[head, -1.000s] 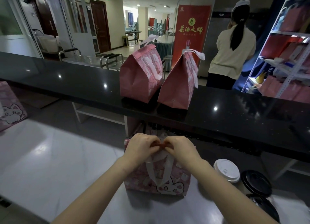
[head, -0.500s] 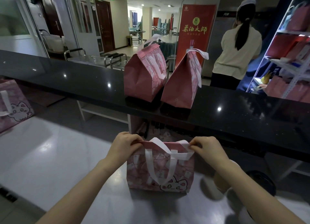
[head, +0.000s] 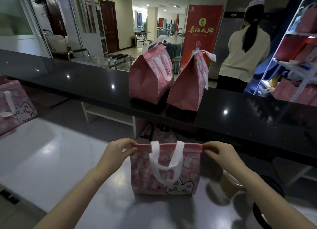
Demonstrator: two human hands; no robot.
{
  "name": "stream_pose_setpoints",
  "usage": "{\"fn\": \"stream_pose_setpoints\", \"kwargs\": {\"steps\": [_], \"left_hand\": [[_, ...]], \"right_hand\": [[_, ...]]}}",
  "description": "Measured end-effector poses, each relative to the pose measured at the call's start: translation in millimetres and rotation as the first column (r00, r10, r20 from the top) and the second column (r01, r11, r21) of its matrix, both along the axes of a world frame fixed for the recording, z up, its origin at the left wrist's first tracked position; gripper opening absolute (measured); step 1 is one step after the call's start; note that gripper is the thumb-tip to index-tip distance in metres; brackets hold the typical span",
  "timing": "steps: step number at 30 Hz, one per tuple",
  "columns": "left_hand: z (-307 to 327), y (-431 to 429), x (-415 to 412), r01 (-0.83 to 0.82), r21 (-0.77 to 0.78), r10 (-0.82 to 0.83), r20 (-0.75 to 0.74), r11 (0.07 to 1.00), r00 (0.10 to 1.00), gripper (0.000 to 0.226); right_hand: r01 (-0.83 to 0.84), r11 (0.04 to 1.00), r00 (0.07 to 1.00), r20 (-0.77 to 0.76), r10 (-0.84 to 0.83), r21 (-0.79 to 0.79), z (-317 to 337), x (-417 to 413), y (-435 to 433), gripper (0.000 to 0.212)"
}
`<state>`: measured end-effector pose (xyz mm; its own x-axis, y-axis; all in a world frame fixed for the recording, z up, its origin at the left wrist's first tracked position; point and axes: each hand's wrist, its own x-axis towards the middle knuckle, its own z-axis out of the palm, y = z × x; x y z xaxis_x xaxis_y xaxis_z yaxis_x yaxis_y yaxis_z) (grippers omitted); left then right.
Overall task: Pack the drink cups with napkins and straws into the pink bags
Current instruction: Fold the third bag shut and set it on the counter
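Open steel worktop [head: 51, 160] is left free to the left of the central pink bag [head: 165, 170], bounded far left by a second pink bag [head: 13, 105]; the right side is crowded by a cup [head: 229, 182] and dark round lids [head: 272, 186]; reach beyond is barred by the black counter [head: 68, 77], where two closed bags [head: 149, 77] are stood.

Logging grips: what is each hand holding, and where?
The pink bag, by its folded top edge: left hand at the left end, right hand at the right.
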<state>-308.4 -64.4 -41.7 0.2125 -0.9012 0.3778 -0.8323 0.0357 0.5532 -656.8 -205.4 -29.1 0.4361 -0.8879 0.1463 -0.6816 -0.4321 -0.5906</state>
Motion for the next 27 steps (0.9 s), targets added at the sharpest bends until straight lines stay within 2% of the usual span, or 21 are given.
{"fn": "stream_pose_setpoints", "kwargs": {"steps": [4, 10, 16, 19, 21, 25, 27], "left_hand": [[-5, 4, -4, -0.059, -0.045, 0.059, -0.012, 0.997, 0.998, 0.003], [-14, 11, -4, -0.128, -0.139, 0.133, 0.028, 0.982, 0.991, 0.011], [-25, 30, -25, -0.027, -0.337, 0.032, 0.01, 0.941, 0.999, 0.019], [-30, 42, -43, 0.024, -0.361, -0.05, -0.064, 0.932, 0.997, 0.02], [-30, 49, -53, 0.042, -0.337, -0.105, -0.17, 0.941, 0.98, 0.019], [-32, 65, -64, 0.197, -0.215, -0.276, -0.449, 0.957, 0.85, 0.03], [-42, 72, -61, 0.25, -0.189, -0.309, -0.425, 0.949, 0.851, 0.043]], "right_hand": [[0.01, 1.0, 1.0, 0.021, -0.009, -0.004, -7, 8, 5, 0.027], [0.093, 0.995, 0.995, 0.03, -0.092, -0.032, -11, 33, 11, 0.024], [0.168, 0.986, 0.984, 0.055, -0.167, -0.005, -23, 53, 42, 0.038], [0.142, 0.99, 0.984, 0.103, -0.143, 0.018, -44, 63, 77, 0.041], [0.115, 0.993, 0.984, 0.133, -0.119, 0.041, -57, 70, 101, 0.043], [0.072, 0.987, 0.969, 0.223, -0.103, 0.143, -78, 78, 140, 0.043], [0.073, 0.975, 0.959, 0.253, -0.126, 0.21, -86, 81, 157, 0.045]]}}
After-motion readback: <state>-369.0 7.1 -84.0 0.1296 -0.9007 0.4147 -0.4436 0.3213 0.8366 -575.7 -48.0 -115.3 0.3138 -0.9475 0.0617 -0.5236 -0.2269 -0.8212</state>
